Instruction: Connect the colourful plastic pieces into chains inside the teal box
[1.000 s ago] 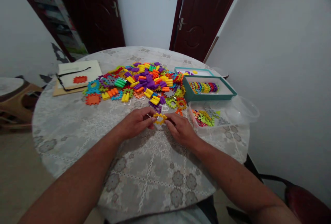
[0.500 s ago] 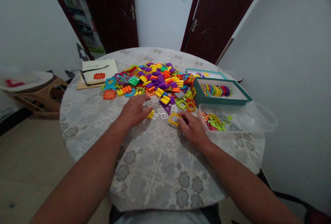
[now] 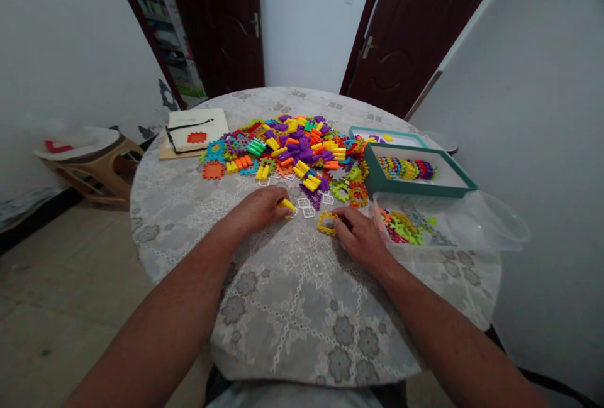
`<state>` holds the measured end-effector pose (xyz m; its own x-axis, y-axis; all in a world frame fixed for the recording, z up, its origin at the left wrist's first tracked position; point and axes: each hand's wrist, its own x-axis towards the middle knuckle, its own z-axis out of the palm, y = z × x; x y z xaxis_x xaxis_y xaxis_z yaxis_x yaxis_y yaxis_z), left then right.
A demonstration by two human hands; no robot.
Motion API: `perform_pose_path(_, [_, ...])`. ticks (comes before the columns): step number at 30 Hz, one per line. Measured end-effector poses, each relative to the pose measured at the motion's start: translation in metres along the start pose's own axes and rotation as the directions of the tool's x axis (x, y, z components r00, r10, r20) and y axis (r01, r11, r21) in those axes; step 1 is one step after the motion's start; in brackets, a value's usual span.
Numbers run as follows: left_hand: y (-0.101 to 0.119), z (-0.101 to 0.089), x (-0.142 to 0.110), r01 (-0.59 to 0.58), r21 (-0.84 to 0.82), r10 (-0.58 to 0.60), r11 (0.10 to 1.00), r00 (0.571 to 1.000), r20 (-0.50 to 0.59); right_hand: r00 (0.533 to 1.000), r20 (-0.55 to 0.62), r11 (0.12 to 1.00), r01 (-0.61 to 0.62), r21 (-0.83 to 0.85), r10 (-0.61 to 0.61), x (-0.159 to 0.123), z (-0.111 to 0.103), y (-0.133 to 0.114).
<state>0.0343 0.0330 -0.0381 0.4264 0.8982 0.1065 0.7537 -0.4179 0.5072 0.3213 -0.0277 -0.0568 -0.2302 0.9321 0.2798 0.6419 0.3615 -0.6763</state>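
Note:
My left hand (image 3: 261, 209) rests on the round table's lace cloth (image 3: 292, 295), its fingers closed on a small yellow plastic piece (image 3: 285, 205). My right hand (image 3: 360, 235) lies to its right, fingertips pinching a yellow square frame piece (image 3: 327, 222) flat on the cloth. Just beyond both hands lie clear grid pieces (image 3: 309, 210). Behind them spreads a big heap of coloured building pieces (image 3: 292, 150), purple, yellow, orange and green.
A teal box (image 3: 377, 172) with a row of coloured rings stands at the right, and a clear plastic tub (image 3: 500, 226) with green and orange pieces sits nearer. A cream pouch (image 3: 195, 128) lies far left. A wooden stool (image 3: 94, 166) stands left of the table. Dark doors are behind.
The hands came apart: a second ago both held the yellow frame piece above the cloth. The right hand set it down, and the left reached forward and closed on a small yellow piece.

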Motion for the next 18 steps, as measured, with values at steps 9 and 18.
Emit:
perform_pose_path(9, [0.016, 0.001, 0.002, -0.026, -0.197, 0.009, 0.98, 0.996, -0.086, 0.991, 0.041, 0.991, 0.125, 0.037, -0.126, -0.001, 0.0, -0.005])
perform_pose_path(18, [0.017, 0.014, 0.004, 0.041, -0.172, -0.07, 0.984, 0.984, -0.164, 0.992, 0.087, 0.993, 0.089, 0.073, -0.095, -0.002, 0.003, -0.005])
